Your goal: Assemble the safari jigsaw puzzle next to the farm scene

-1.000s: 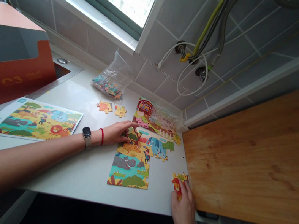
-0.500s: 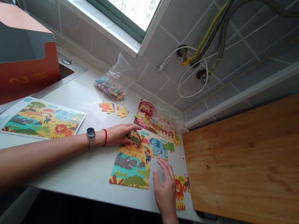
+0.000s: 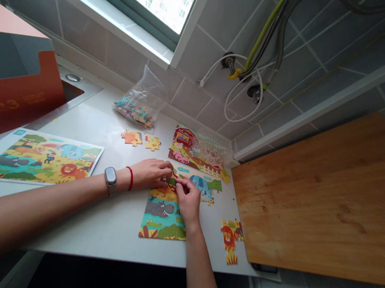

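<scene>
My left hand point(image 3: 150, 174) lies at the upper left of a partly joined jigsaw puzzle point(image 3: 162, 208), fingers curled at a puzzle piece point(image 3: 171, 181) with green on it. From the front, my right hand point(image 3: 188, 204) reaches over the puzzle, thumb and forefinger pinched at the same piece. The fingers cover most of that piece, and my right hand hides part of the puzzle's middle. A hippo shows in the lower part and a blue elephant point(image 3: 202, 186) at the upper right. Joined lion pieces point(image 3: 230, 237) lie apart on the right.
Two loose pieces point(image 3: 132, 138) lie behind my left hand, near a clear bag of pieces point(image 3: 137, 109). A farm puzzle point(image 3: 184, 150) under clear plastic sits behind. The picture sheet point(image 3: 43, 162) and orange box point(image 3: 10, 97) are left; a wooden board point(image 3: 327, 202) stands right.
My right hand has moved left and away from me, from beside the puzzle to its upper left, and its fingers have closed. My left hand stays there, fingers more curled. The view has shifted slightly.
</scene>
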{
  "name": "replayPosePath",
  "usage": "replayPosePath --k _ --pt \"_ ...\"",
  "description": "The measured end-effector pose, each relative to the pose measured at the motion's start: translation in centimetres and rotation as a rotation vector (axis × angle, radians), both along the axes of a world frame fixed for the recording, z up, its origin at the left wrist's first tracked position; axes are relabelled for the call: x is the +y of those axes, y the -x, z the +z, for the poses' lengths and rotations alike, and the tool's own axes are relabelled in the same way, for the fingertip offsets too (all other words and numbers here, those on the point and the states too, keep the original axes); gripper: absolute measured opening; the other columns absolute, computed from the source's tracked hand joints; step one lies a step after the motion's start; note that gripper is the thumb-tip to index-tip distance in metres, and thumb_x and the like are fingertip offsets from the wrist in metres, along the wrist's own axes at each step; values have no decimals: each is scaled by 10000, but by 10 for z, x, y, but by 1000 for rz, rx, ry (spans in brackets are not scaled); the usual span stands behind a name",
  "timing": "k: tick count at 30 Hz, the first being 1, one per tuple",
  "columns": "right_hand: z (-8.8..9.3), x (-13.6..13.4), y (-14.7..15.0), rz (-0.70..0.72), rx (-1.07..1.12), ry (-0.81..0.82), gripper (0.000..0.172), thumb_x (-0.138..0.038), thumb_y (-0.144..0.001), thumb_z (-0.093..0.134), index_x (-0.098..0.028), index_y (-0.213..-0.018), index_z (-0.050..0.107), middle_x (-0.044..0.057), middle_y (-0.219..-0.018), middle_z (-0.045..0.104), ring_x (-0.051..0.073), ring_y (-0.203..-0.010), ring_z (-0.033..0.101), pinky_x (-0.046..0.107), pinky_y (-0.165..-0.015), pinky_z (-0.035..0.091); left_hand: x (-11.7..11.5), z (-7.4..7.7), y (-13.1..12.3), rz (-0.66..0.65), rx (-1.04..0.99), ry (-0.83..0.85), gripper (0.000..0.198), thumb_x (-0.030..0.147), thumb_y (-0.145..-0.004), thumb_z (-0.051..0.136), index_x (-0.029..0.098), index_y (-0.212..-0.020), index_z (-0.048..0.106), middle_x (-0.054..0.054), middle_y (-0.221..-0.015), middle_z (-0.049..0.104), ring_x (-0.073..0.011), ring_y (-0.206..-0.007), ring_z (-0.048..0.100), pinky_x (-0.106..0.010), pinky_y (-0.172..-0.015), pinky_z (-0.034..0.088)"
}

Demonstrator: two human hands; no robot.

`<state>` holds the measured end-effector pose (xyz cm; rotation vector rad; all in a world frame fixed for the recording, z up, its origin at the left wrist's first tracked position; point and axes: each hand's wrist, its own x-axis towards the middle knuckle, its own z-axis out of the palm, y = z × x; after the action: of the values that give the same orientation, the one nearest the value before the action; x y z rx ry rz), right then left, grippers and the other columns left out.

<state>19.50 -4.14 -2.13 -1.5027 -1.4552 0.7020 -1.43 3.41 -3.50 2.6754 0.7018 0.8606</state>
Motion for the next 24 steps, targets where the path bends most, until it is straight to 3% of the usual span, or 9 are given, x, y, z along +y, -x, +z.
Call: replayPosePath --k 6,14,20,24 --pt "-3 -6 0 -79 186 -80 208 -364 -859 671 -197 -979 699 61 -931 755 204 -839 692 336 -815 568 0 2 0 -21 -11 57 113 302 -960 722 216 -975 650 -30 -909 710 -214 -871 653 -306 -766 502" --pt "-1 -5 -1 -117 282 -117 236 -383 -816 728 -212 -944 627 36 -848 716 190 -780 679 319 -749 566 -1 7 2 -42 12 91 153 333 -996 670 210 -907 652 -38 -904 719 -198 -832 624 -297 -767 490" --pt "-8 -4 -3 -144 294 -102 275 -429 -815 743 -211 -949 641 58 -891 750 202 -820 719 329 -775 598 -1 8 2 -52 4 89 153 335 -1016 622 206 -979 694 -63 -965 732 -212 -885 647 -319 -817 517" --pt "-7 -5 -23 -154 227 -84 345 -492 -824 750 -203 -997 675 85 -943 766 220 -865 732 351 -809 612 0 7 2 -55 -19 83 174 318 -1025 590 199 -995 712 -82 -1007 730 -212 -909 667 -327 -837 540"
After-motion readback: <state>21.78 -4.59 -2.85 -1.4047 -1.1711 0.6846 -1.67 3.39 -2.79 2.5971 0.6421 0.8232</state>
